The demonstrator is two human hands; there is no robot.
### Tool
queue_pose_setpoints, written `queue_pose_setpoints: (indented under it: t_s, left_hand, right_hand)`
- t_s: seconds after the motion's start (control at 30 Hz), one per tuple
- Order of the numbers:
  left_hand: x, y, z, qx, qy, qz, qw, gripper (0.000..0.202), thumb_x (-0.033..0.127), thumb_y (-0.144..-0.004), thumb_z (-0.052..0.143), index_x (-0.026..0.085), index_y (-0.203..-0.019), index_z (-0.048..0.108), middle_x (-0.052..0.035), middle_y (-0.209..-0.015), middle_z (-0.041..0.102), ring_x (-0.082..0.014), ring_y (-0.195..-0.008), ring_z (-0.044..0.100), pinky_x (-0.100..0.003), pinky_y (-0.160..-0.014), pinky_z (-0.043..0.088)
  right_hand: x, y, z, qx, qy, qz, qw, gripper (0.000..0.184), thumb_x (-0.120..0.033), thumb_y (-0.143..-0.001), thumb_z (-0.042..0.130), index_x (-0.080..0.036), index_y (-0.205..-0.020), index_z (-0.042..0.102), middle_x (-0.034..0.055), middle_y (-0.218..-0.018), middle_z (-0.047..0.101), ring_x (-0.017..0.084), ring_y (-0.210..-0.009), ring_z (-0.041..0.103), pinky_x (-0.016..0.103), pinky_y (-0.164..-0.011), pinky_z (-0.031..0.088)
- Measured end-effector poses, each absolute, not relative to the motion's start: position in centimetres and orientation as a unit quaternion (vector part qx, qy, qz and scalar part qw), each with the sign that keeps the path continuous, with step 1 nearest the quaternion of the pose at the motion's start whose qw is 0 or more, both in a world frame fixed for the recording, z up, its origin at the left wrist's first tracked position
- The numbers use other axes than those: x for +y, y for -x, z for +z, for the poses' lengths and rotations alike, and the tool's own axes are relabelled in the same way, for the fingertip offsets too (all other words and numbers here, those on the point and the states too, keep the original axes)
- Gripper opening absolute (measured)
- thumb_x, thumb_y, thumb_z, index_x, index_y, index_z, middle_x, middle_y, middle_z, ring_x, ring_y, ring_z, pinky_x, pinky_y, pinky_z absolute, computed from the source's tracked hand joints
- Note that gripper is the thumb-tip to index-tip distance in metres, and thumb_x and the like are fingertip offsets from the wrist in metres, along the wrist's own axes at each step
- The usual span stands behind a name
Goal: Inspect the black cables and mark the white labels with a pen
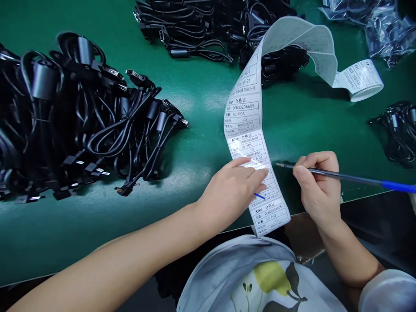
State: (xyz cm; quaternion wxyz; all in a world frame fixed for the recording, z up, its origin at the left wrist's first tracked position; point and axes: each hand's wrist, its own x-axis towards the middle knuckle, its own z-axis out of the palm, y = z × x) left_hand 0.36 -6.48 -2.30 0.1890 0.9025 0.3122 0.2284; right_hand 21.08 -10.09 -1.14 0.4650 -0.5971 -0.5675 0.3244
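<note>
My left hand (pixel 235 186) lies on a strip of white printed labels (pixel 249 151), fingers stretched across it and pressing it against the green table. A short blue mark shows beside those fingers. To the right, my right hand (pixel 320 184) grips a slim dark pen (pixel 344 175) with a blue end; its tip is just off the strip's right edge. The strip's near end hangs past the table edge. From my left hand it rises in a loop and runs to the label roll (pixel 365 82) at the far right.
Bundled black cables (pixel 123 112) with metal plugs are heaped on the left of the green table (pixel 182 160). More cable bundles (pixel 198 47) lie at the back, partly behind the strip. One bundle (pixel 398 130) sits at the right edge. Clear plastic bags (pixel 386 30) lie at the back right.
</note>
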Motion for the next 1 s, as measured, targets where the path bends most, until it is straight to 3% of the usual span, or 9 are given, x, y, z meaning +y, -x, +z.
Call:
queue_pose_setpoints:
  t_s: [0.07,0.17,0.3,0.4,0.53,0.6,0.7,0.8,1.0]
  left_hand:
    - [-7.3,-0.3,-2.3,0.281,-0.918,0.233,0.158,0.020,0.021,-0.100,0.048,0.011,-0.113,0.061,0.0010,-0.072,0.068,-0.0119,-0.067,0.066,-0.036,-0.101,0.053]
    - [-8.5,-0.1,-2.2,0.225,-0.934,0.238,0.146,0.020,0.016,-0.099,0.048,0.010,-0.113,0.060,0.0018,-0.071,0.065,-0.0114,-0.066,0.063,-0.032,-0.096,0.054]
    - [-8.9,0.2,-1.9,0.195,-0.931,0.245,0.188,0.014,0.011,-0.093,0.053,0.009,-0.104,0.062,-0.0003,-0.074,0.063,-0.0142,-0.069,0.061,-0.031,-0.081,0.056]
    - [-8.2,0.5,-1.7,0.249,-0.914,0.245,0.205,0.010,0.016,-0.095,0.053,0.012,-0.099,0.061,-0.0015,-0.075,0.062,-0.0161,-0.070,0.061,-0.030,-0.069,0.054]
    - [-6.8,0.8,-1.6,0.314,-0.909,0.227,0.156,0.029,0.030,-0.098,0.054,0.011,-0.119,0.056,-0.0052,-0.084,0.070,-0.0175,-0.078,0.067,-0.038,-0.089,0.055]
    - [-6.6,0.8,-1.6,0.303,-0.916,0.218,0.144,0.035,0.037,-0.098,0.054,0.010,-0.120,0.056,-0.0038,-0.080,0.069,-0.0162,-0.074,0.067,-0.040,-0.098,0.053]
    - [-6.8,0.4,-1.5,0.285,-0.924,0.212,0.140,0.038,0.046,-0.097,0.050,0.010,-0.101,0.061,-0.0005,-0.069,0.063,-0.0141,-0.066,0.064,-0.039,-0.104,0.050]
    - [-7.2,0.0,-1.5,0.272,-0.926,0.214,0.151,0.047,0.055,-0.097,0.043,0.012,-0.089,0.060,0.0012,-0.064,0.058,-0.0132,-0.061,0.061,-0.038,-0.106,0.050]
    - [-7.3,0.0,-1.8,0.251,-0.932,0.198,0.169,0.052,0.053,-0.096,0.046,0.010,-0.122,0.058,0.0001,-0.072,0.064,-0.0134,-0.068,0.065,-0.041,-0.105,0.051]
  right_hand:
    - [-10.1,-20.9,-1.1,-0.583,0.587,0.297,0.477,0.007,-0.029,-0.097,0.061,-0.028,-0.102,0.055,0.0007,-0.086,0.058,0.020,-0.075,0.060,0.039,-0.075,0.050]
    - [-10.5,-20.8,-1.2,-0.656,0.546,0.287,0.435,0.024,-0.019,-0.094,0.063,-0.031,-0.114,0.054,0.0034,-0.108,0.068,0.025,-0.101,0.066,0.048,-0.093,0.051]
    - [-11.8,-20.9,-1.5,-0.749,0.512,0.239,0.346,0.051,-0.009,-0.087,0.069,-0.032,-0.128,0.049,0.0075,-0.135,0.062,0.027,-0.121,0.061,0.052,-0.103,0.049]
    - [-12.7,-21.2,-1.7,-0.757,0.517,0.245,0.316,0.050,-0.012,-0.091,0.065,-0.031,-0.133,0.046,0.0085,-0.139,0.060,0.028,-0.126,0.059,0.057,-0.107,0.046]
    - [-13.4,-21.6,-1.5,-0.752,0.520,0.259,0.310,0.046,-0.015,-0.091,0.068,-0.031,-0.130,0.048,0.0078,-0.137,0.062,0.029,-0.130,0.056,0.061,-0.112,0.038]
    - [-13.6,-21.7,-1.4,-0.725,0.524,0.287,0.343,0.042,-0.015,-0.090,0.069,-0.031,-0.125,0.053,0.0070,-0.131,0.066,0.029,-0.123,0.062,0.058,-0.108,0.044]
    - [-13.9,-21.7,-1.1,-0.631,0.552,0.334,0.431,0.017,-0.021,-0.094,0.065,-0.028,-0.108,0.064,0.0039,-0.094,0.074,0.024,-0.084,0.072,0.046,-0.084,0.057]
    - [-14.1,-21.5,-1.2,-0.562,0.580,0.358,0.468,0.005,-0.031,-0.095,0.065,-0.026,-0.096,0.065,0.0008,-0.071,0.065,0.017,-0.051,0.057,0.039,-0.061,0.054]
    - [-14.2,-21.6,-2.0,-0.528,0.561,0.379,0.512,0.015,-0.034,-0.091,0.068,-0.027,-0.094,0.056,-0.0009,-0.074,0.056,0.014,-0.051,0.047,0.034,-0.052,0.043]
